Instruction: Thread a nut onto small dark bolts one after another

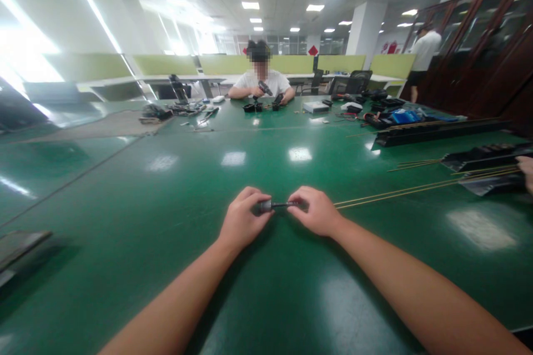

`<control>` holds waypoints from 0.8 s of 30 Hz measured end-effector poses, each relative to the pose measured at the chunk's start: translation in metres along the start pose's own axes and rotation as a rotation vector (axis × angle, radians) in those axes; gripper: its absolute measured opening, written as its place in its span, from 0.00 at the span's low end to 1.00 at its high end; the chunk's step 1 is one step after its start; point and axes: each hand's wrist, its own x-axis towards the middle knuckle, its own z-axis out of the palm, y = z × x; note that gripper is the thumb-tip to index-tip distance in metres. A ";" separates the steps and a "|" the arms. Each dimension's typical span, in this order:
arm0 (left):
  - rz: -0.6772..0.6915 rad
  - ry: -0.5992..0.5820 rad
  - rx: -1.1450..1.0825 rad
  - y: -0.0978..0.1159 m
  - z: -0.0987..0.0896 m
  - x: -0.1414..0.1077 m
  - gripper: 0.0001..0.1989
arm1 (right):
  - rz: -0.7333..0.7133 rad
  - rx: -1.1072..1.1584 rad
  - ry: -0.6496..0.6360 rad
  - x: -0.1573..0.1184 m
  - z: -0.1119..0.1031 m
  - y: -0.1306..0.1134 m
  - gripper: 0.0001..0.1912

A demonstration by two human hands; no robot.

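Low over the green table, my left hand pinches a small grey cylinder between thumb and fingers. A thin dark shaft runs from the cylinder to the right, in line with it. My right hand is closed on the far end of that shaft, thumb and fingertips together. The fingers partly cover both ends, so the exact kind of part cannot be made out. Two thin brass-coloured rods extend rightward from behind my right hand; whether they touch it is unclear.
Black channel-shaped pieces with more thin rods lie at the right, where another person's hand shows. Across the table a person holds a power drill. Tools and parts clutter the back. A flat board lies at the left.
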 end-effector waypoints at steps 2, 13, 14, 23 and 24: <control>0.003 -0.001 -0.002 0.000 0.000 0.000 0.10 | 0.006 0.004 0.003 0.000 0.000 0.000 0.04; -0.013 0.009 -0.001 -0.001 -0.001 0.001 0.11 | 0.014 0.008 0.009 0.000 -0.002 0.001 0.03; -0.014 0.011 -0.003 -0.001 -0.001 0.001 0.10 | 0.015 0.008 0.010 0.000 -0.002 0.001 0.03; -0.100 0.029 0.009 -0.002 -0.006 0.003 0.11 | 0.031 -0.008 0.025 0.000 -0.005 0.006 0.05; -0.129 0.038 0.010 -0.003 -0.006 0.003 0.12 | 0.036 -0.010 0.029 0.001 -0.005 0.007 0.05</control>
